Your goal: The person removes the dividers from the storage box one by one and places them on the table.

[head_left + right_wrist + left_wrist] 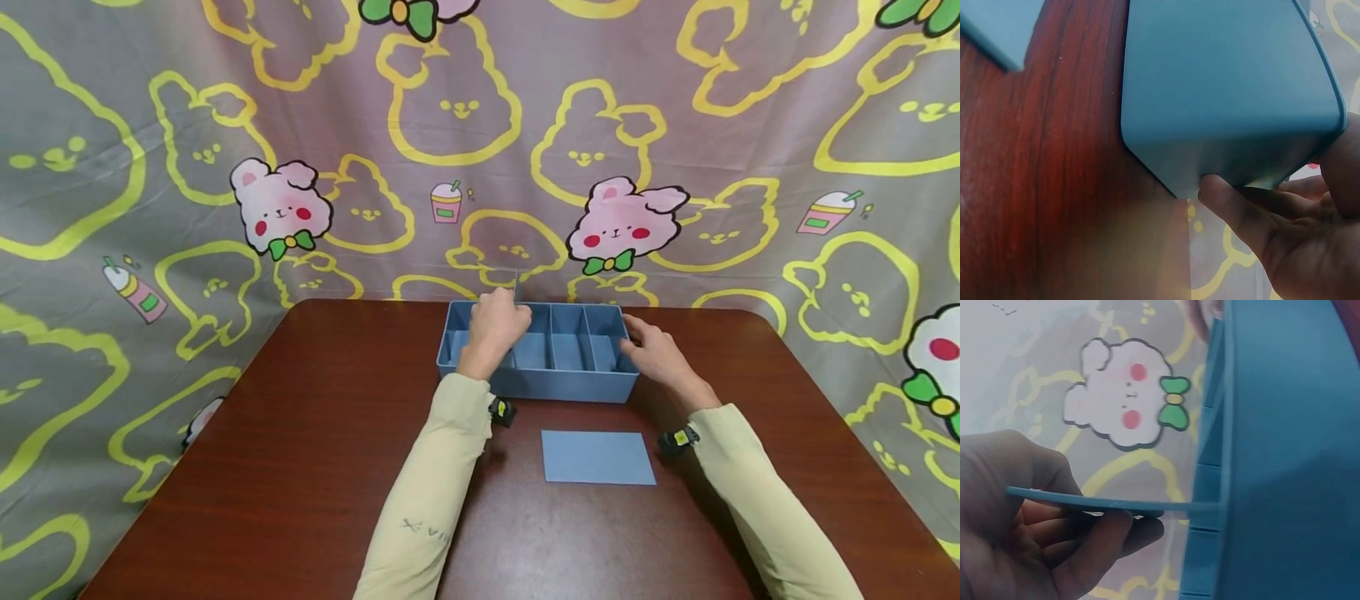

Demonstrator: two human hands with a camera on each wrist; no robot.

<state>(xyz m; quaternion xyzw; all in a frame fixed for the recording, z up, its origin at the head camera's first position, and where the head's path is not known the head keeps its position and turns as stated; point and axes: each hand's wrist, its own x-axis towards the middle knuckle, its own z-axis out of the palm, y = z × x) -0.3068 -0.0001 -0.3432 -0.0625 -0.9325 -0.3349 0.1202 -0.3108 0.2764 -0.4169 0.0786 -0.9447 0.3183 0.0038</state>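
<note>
A long blue divided storage box [555,385] stands on the table, with several upright partitions inside. My left hand [498,323] is above its left half. In the left wrist view, the left hand [1054,512] pinches a thin blue divider panel [1116,504] between thumb and fingers. The panel's far edge meets the box rim, but how deep it sits is hidden. At the right end of the box, my right hand [656,354] holds the end wall near the rim. In the right wrist view, a fingertip of the right hand [1297,237] touches the outer end wall.
A flat blue rectangular panel [597,457] lies on the brown table [330,450] in front of the box, between my forearms. Behind the table hangs a grey curtain [337,125] with yellow cartoon outlines.
</note>
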